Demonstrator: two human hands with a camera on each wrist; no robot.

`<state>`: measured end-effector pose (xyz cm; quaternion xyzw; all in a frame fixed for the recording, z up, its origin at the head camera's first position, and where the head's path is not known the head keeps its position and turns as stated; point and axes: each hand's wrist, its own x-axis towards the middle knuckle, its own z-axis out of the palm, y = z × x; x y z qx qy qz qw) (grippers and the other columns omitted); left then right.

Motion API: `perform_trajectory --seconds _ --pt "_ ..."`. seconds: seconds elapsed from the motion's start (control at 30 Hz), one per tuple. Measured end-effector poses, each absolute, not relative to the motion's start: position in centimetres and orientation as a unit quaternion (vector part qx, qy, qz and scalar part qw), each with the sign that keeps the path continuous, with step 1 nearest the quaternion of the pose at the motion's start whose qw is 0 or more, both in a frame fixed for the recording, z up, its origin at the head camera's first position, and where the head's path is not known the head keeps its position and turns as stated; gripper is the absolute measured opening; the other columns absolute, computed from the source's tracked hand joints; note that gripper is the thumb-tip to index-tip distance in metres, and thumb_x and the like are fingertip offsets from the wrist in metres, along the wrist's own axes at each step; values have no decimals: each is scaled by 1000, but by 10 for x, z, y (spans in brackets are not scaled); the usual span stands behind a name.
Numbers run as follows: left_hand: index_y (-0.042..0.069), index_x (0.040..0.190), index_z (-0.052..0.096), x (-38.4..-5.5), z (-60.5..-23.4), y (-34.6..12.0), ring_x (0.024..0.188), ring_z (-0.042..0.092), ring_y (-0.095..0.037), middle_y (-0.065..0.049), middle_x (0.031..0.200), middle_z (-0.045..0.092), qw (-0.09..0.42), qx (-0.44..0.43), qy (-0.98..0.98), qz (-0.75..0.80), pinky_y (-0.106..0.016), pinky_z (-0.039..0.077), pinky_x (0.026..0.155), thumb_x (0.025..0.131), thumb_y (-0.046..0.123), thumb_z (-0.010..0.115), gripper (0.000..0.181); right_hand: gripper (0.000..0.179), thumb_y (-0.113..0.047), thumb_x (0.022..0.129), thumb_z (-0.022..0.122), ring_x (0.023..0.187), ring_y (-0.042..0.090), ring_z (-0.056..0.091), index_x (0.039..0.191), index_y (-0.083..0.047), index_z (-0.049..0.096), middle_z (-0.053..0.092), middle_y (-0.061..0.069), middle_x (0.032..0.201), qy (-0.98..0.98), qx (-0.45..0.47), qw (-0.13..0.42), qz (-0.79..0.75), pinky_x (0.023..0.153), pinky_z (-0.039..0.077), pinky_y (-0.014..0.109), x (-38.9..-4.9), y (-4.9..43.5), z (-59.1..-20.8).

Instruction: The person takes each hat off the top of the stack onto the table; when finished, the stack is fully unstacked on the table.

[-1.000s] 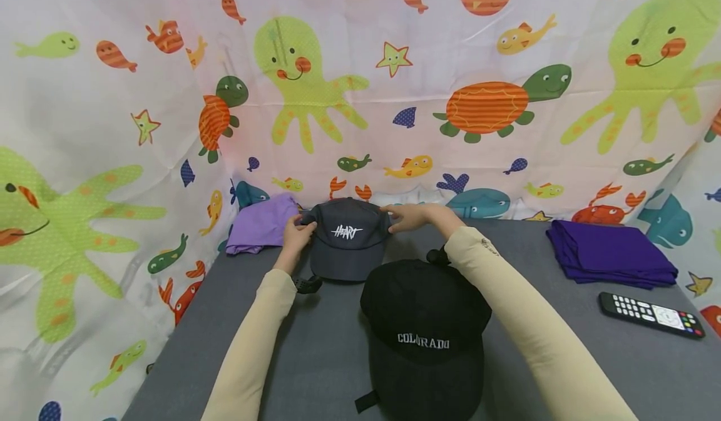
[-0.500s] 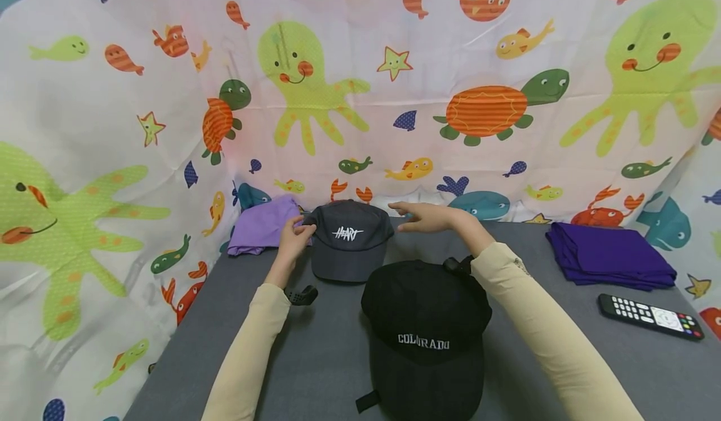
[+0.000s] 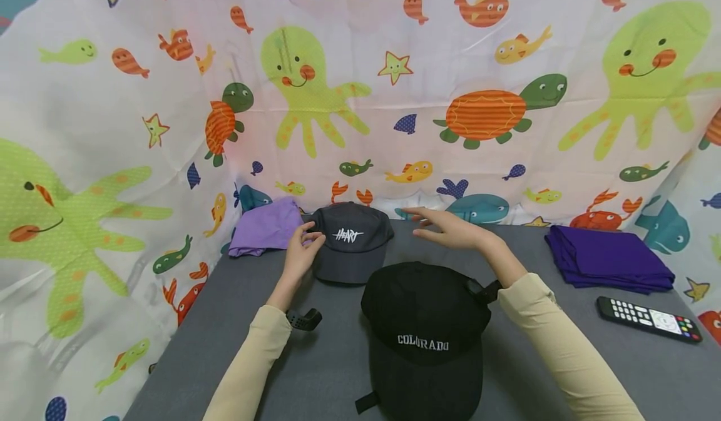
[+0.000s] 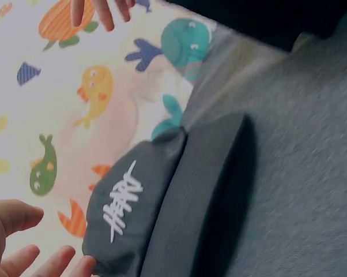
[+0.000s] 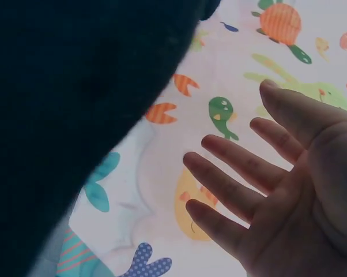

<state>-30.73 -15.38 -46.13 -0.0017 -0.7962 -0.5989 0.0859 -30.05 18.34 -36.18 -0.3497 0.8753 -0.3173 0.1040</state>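
Observation:
A dark grey baseball cap [image 3: 346,268] with white HEART lettering stands at the back of the table, visor toward me. My left hand [image 3: 300,255] is just at its left side, fingers loosely bent and holding nothing; in the left wrist view the fingertips overlap the edge of the crown. To the right of that cap, my right hand [image 3: 453,228] hovers with its fingers spread and nothing in them. Nearer to me sits a larger black baseball cap [image 3: 422,302] lettered COLORADO, its strap sticking out at the left. The right wrist view shows an open palm [image 5: 294,196] beside a large dark shape.
Behind the left hand lies a lilac folded cloth [image 3: 265,227]. On the right are a dark purple folded cloth [image 3: 608,255] and a black remote control [image 3: 648,319]. A curtain [image 3: 372,133] with sea animals encloses the grey table [image 3: 338,352] at the back and sides.
Both hands have let go of the grey cap. The right hand has moved right, away from it, while the left has come slightly toward me. Both caps stay in place.

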Motion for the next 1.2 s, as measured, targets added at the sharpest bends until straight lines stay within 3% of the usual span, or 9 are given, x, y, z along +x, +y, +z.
perform_trajectory --seconds 0.47,0.77,1.07,1.2 --pt "9 130 48 -269 -465 -135 97 63 -29 -20 114 62 85 -57 -788 -607 -36 49 84 90 16 62 43 50 -21 95 53 122 30 48 141 -9 37 46 11 137 880 -337 -1 -334 98 40 50 -257 209 -374" --pt "0 127 49 -225 -437 -112 100 60 -35 -21 109 63 74 -123 -783 -606 -42 48 86 90 5 59 39 47 -21 95 53 113 22 55 139 -12 40 48 8 136 890 -324 -52 -318 94 45 45 -230 217 -392" --pt "1 125 50 -203 -439 -102 100 61 -33 -21 109 62 40 -163 -782 -600 -41 51 84 91 8 58 36 43 -11 92 58 100 13 59 134 -11 48 57 4 123 887 -309 -150 -307 80 51 38 -208 226 -406" --pt "3 127 48 -196 -442 -100 102 59 -32 -21 111 61 35 -183 -786 -589 -38 52 83 92 9 57 37 42 -6 89 60 91 6 56 130 -13 51 60 -1 109 882 -305 -188 -305 72 51 27 -200 231 -411"
